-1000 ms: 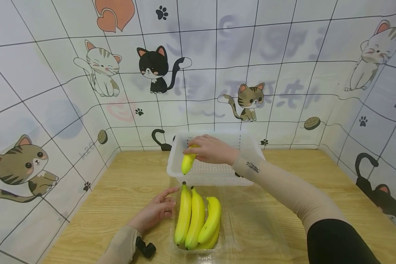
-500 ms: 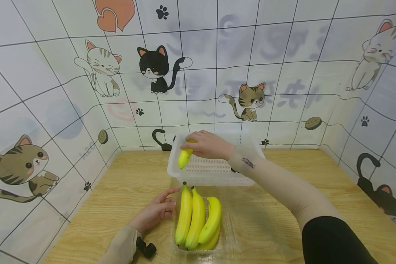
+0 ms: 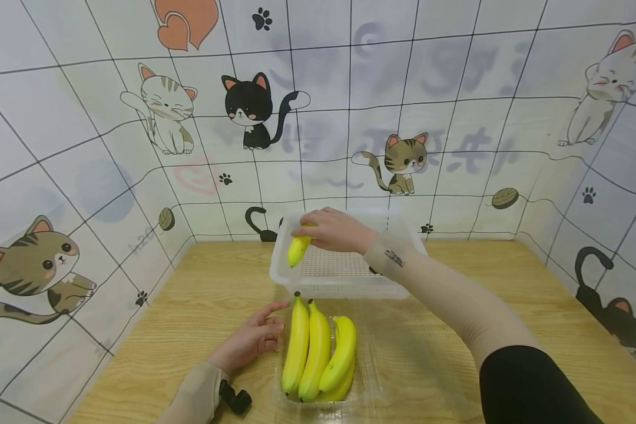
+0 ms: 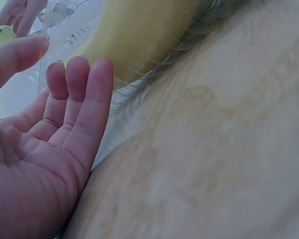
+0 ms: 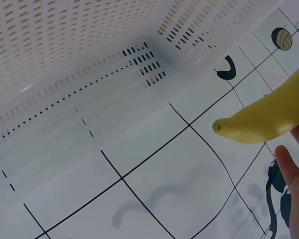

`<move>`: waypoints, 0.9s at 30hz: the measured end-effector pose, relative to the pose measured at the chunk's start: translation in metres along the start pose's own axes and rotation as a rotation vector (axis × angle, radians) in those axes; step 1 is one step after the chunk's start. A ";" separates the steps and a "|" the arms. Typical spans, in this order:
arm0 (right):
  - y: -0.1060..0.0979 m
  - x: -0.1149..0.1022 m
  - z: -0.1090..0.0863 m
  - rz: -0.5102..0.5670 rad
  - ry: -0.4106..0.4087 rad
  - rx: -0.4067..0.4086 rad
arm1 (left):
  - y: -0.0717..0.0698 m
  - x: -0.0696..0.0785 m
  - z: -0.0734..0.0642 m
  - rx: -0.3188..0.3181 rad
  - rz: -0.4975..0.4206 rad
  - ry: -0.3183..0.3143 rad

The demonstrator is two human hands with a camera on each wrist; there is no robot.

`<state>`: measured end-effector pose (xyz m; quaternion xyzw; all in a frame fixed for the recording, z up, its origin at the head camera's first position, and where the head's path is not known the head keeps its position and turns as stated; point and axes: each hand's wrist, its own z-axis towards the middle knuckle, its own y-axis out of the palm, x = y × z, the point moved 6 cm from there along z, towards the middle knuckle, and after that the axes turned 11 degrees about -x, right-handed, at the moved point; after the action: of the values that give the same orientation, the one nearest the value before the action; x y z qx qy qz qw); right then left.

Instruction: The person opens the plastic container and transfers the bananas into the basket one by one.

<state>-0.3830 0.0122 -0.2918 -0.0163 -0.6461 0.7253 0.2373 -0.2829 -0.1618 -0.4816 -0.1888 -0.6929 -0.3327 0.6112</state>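
Note:
A yellow banana (image 3: 298,251) is gripped in my right hand (image 3: 335,230), above the left end of a white perforated basket (image 3: 344,288). One end of that banana (image 5: 259,119) sticks out of the fingers in the right wrist view. Several more bananas (image 3: 307,353) lie side by side in a clear plastic tray (image 3: 368,377) in front of the basket. My left hand (image 3: 251,337) rests at the tray's left side, fingers loosely bent and holding nothing. In the left wrist view its fingertips are by the tray wall; whether they touch it I cannot tell.
The wooden table (image 3: 217,271) meets a white wall covering (image 3: 318,118) printed with cats and grid lines, behind and on both sides. The basket stands close to the back wall. A black wrist mount (image 3: 235,398) sits on my left sleeve.
My right hand has moved slightly left and back with the banana, further over the basket's left end. The left hand and the bananas in the tray stay put.

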 end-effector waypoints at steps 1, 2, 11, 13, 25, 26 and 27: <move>0.000 0.001 0.000 0.004 0.002 -0.004 | 0.000 0.000 0.000 -0.001 0.000 0.000; 0.000 0.001 0.000 0.008 0.004 -0.007 | 0.000 -0.001 0.001 -0.002 0.002 0.001; 0.011 0.009 0.007 0.013 0.013 -0.038 | -0.005 -0.003 -0.002 0.006 0.026 -0.009; 0.012 0.009 0.010 0.008 0.013 -0.042 | -0.006 0.000 -0.005 0.010 0.018 0.001; 0.030 0.020 0.013 0.014 0.045 -0.108 | -0.006 -0.003 0.001 -0.009 0.001 0.001; 0.032 0.020 0.014 0.018 0.042 -0.114 | -0.006 -0.005 0.001 -0.010 -0.002 0.001; 0.033 0.020 0.014 0.023 0.040 -0.120 | -0.005 -0.006 0.002 -0.011 -0.005 0.003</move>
<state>-0.4163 0.0046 -0.3148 -0.0523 -0.6832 0.6875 0.2405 -0.2868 -0.1637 -0.4883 -0.1900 -0.6907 -0.3381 0.6104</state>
